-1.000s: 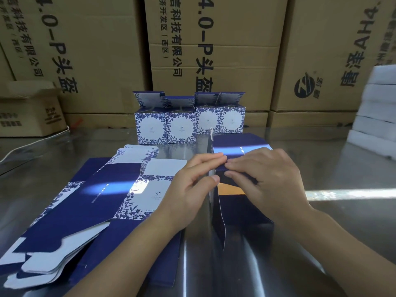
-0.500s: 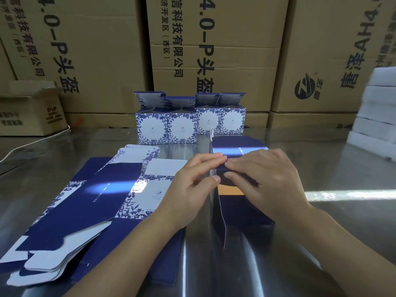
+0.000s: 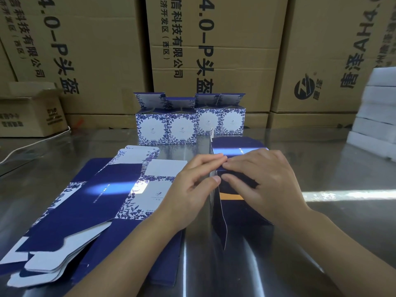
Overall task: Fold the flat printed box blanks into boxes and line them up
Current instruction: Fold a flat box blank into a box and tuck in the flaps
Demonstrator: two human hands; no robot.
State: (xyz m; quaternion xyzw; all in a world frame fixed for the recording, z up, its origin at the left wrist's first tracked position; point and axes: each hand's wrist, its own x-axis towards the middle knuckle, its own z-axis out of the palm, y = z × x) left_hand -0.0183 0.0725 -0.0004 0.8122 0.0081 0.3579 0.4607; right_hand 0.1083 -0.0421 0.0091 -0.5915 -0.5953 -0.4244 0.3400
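A half-folded dark blue box (image 3: 237,213) lies on its side on the steel table (image 3: 321,232), one narrow flap hanging toward me. My left hand (image 3: 192,185) pinches its upper edge with thumb and fingers. My right hand (image 3: 263,181) grips the same edge from the right, fingers curled over a flap. Both sets of fingertips meet at the box's top. A stack of flat blue-and-white printed blanks (image 3: 90,202) lies to the left. Several folded boxes (image 3: 188,123) with floral fronts and raised lids stand in a row at the back.
Large brown cartons (image 3: 214,50) wall off the back of the table. A small open carton (image 3: 30,110) sits at the far left, with a white cable (image 3: 34,144) beside it. White foam slabs (image 3: 377,116) are stacked at the right edge.
Both hands stay on the box's upper edge, fingers barely shifted. The box and blanks have not visibly moved.
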